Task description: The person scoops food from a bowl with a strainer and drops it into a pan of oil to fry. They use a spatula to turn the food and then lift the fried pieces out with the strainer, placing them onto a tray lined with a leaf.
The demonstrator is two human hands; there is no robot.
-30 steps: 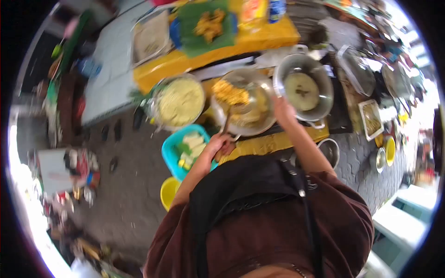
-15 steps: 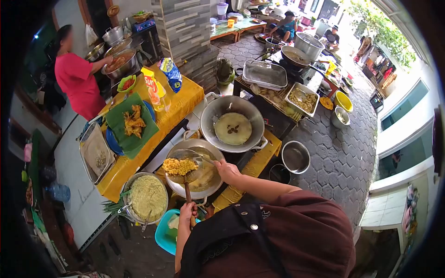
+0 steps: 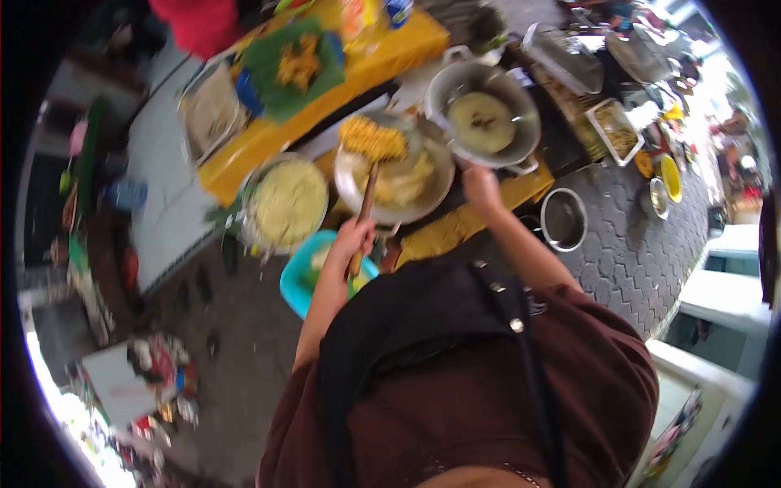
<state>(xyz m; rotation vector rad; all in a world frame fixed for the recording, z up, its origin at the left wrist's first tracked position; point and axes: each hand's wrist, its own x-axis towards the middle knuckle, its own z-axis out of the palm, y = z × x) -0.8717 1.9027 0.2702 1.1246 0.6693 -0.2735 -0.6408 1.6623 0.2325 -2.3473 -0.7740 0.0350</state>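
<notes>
My left hand [image 3: 353, 237] is closed around the wooden handle of a skimmer [image 3: 368, 193] heaped with golden fried crumbs [image 3: 373, 140]. The skimmer is over the near side of a wide metal wok [image 3: 397, 218] that holds oil and pale, frothy batter. My right hand [image 3: 482, 189] is closed on the handle of a metal spatula [image 3: 433, 128], whose blurred blade is above the wok's right rim. Just beyond that hand stands a deep metal pot [image 3: 527, 120] of yellowish oil with dark bits in the middle.
A pot of pale yellow batter [image 3: 286, 202] stands left of the wok, above a teal basin [image 3: 297, 283]. Fried food on a banana leaf [image 3: 268, 57] and a metal tray [image 3: 203, 122] sit on the yellow-covered table [image 3: 407, 45]. An empty metal bowl [image 3: 564, 220] is at right.
My view has tilted down and swung left. The spatula has moved off the skimmer to the wok's right side. Pale batter now froths in the wok's oil.
</notes>
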